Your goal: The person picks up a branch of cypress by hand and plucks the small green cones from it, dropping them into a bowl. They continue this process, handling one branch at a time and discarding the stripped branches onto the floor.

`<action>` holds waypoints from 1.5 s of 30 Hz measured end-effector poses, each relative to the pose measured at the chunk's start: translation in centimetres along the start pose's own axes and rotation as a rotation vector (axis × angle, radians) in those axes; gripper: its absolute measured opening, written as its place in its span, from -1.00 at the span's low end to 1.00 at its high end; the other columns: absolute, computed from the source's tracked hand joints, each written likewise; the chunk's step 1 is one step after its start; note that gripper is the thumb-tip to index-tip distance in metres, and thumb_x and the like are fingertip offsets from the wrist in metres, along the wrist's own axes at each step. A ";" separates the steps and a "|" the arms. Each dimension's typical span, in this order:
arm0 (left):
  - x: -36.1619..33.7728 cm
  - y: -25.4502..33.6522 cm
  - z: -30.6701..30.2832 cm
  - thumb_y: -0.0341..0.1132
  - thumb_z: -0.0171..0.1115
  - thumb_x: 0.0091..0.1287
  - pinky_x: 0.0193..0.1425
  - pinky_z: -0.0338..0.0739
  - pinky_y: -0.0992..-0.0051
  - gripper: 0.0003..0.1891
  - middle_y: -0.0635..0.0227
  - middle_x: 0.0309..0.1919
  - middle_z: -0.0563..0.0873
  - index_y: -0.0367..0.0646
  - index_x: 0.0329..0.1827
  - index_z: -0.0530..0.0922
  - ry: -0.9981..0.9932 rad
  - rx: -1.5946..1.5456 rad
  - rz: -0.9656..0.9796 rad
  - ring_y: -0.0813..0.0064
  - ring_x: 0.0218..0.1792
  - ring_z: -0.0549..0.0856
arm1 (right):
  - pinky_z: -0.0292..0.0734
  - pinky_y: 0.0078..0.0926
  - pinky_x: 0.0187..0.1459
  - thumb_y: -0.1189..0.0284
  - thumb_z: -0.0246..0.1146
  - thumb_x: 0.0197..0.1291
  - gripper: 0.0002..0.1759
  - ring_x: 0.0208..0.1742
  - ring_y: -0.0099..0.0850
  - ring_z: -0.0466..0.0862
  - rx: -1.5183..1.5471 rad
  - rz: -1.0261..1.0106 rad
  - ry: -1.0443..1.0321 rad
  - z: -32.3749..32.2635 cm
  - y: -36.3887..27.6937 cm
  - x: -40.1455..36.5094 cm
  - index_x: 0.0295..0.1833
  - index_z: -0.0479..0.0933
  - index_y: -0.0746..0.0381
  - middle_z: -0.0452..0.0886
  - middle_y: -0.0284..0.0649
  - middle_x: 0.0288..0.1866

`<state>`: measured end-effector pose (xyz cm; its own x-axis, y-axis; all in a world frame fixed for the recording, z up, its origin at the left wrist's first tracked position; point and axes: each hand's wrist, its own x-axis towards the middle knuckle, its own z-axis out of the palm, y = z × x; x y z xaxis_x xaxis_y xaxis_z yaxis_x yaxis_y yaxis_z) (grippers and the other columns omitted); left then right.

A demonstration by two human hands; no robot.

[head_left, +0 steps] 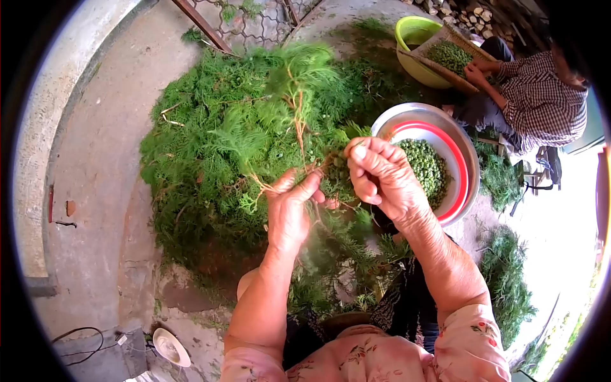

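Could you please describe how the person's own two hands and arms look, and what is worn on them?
Both the left hand and the right hand are bare, with no glove visible. The forearms are bare too. Loose pink sleeves with a small reddish floral print cover the upper arms.

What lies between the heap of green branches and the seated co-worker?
A metal basin holding a red-rimmed bowl of small green pieces sits between the heap and the co-worker, in the head view.
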<state>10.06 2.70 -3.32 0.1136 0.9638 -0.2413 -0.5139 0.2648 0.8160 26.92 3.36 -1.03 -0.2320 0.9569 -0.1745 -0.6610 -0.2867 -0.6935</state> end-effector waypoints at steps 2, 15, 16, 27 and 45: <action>-0.1 0.0 0.3 -0.43 0.24 0.20 -0.48 0.63 0.35 -0.87 0.29 -0.36 0.60 -0.31 -0.25 0.55 0.025 -0.017 -0.003 0.53 -0.46 0.53 | 0.15 -0.73 -0.72 0.41 0.16 0.24 -0.83 -0.69 -0.64 0.35 0.031 -0.091 0.008 0.1 0.0 0.1 -0.15 0.47 0.30 0.49 -0.27 -0.45; 0.0 -0.8 0.4 -0.45 0.19 0.25 -0.36 0.62 0.46 -0.88 0.32 -0.23 0.64 -0.17 -0.16 0.55 0.059 0.005 0.125 0.55 -0.27 0.57 | 0.23 -0.76 -0.62 0.51 0.15 0.22 -0.85 -0.58 -0.67 0.44 -0.292 -0.008 0.065 0.3 0.6 -0.1 -0.10 0.46 0.29 0.53 -0.33 -0.44; 0.1 -0.9 0.2 -0.45 0.18 0.25 -0.35 0.62 0.46 -0.87 0.33 -0.24 0.64 -0.17 -0.15 0.54 0.055 0.014 0.155 0.55 -0.27 0.57 | 0.23 -0.76 -0.62 0.51 0.16 0.22 -0.86 -0.58 -0.67 0.44 -0.295 -0.006 0.074 0.5 0.6 -0.1 -0.12 0.46 0.28 0.53 -0.34 -0.44; 0.4 -0.1 0.3 -0.34 0.25 0.22 -0.48 0.54 0.45 -0.86 0.36 -0.29 0.60 -0.19 -0.24 0.56 0.273 0.030 0.212 0.50 -0.38 0.54 | 0.29 -0.69 -0.63 0.47 0.16 0.19 -0.89 -0.64 -0.64 0.43 -0.528 -0.054 0.392 -3.4 -1.8 0.4 -0.21 0.53 0.25 0.51 -0.36 -0.57; 0.3 0.1 0.8 -0.18 0.12 0.29 -0.57 0.39 0.47 -0.77 0.27 -0.41 0.65 -0.15 -0.19 0.50 0.284 -0.127 0.052 0.48 -0.67 0.46 | 0.49 -0.57 -0.21 0.64 0.18 0.10 -0.82 -0.30 -0.45 0.61 -1.168 -0.699 0.417 -2.7 -2.0 -0.6 -0.17 0.58 0.26 0.63 -0.20 -0.31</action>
<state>10.69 3.08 -2.89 -0.1489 0.9240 -0.3523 -0.6166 0.1918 0.7636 30.27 3.51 -1.43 0.2505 0.8856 0.3911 0.4560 0.2484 -0.8546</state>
